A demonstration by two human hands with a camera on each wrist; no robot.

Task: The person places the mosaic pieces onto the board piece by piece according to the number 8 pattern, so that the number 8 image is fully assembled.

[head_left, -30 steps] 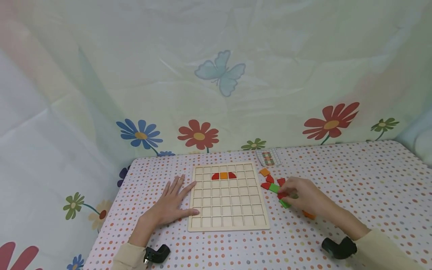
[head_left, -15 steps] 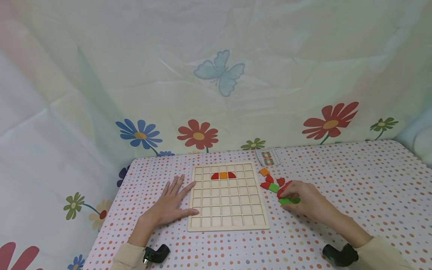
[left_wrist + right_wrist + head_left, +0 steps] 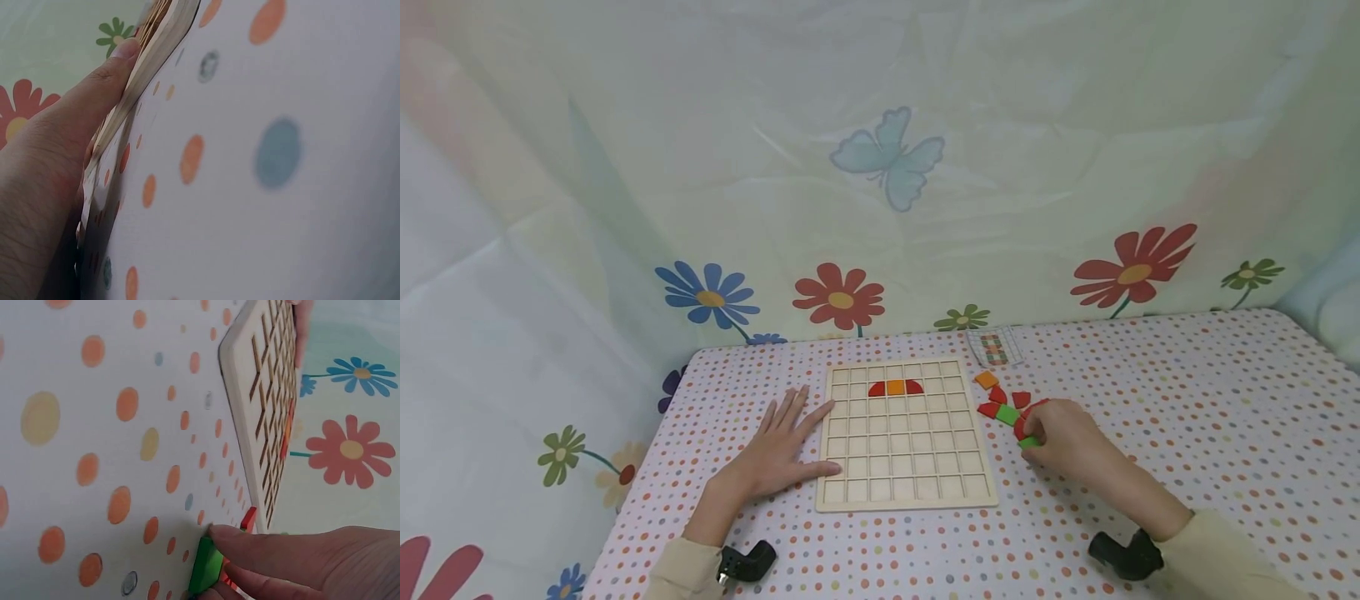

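Right hand (image 3: 1067,440) over to the right of the grid board (image 3: 925,505), fingers curled low, and there's the green tile (image 3: 205,567) at the fingertips! The right-wrist view has the thumb on one end and a finger by the other: a narrow grip, by the look of it. In that view its visible face runs lengthwise from thumb down to fingers; how it lies against the board's edges, the head view hides too much to tell.

Left hand (image 3: 778,458), by contrast, spread wide at the board's left edge, thumb resting on the rim, no tile in it. So the whole board lies between that hand and the green tile; the right is plainly the nearer one, and the board sits to its left. That sideways gap, tile right of the board, looks the relation to watch.

Around the right fingertips, a loose cluster: red tile (image 3: 1020,427) just beside, second green tile (image 3: 1007,415) nearer the board, orange tile (image 3: 987,380) off the board's upper right side. Pattern card (image 3: 995,347) by its top right corner. On the board, near the top, an orange square (image 3: 896,387) sits between two red curved pieces (image 3: 876,389).
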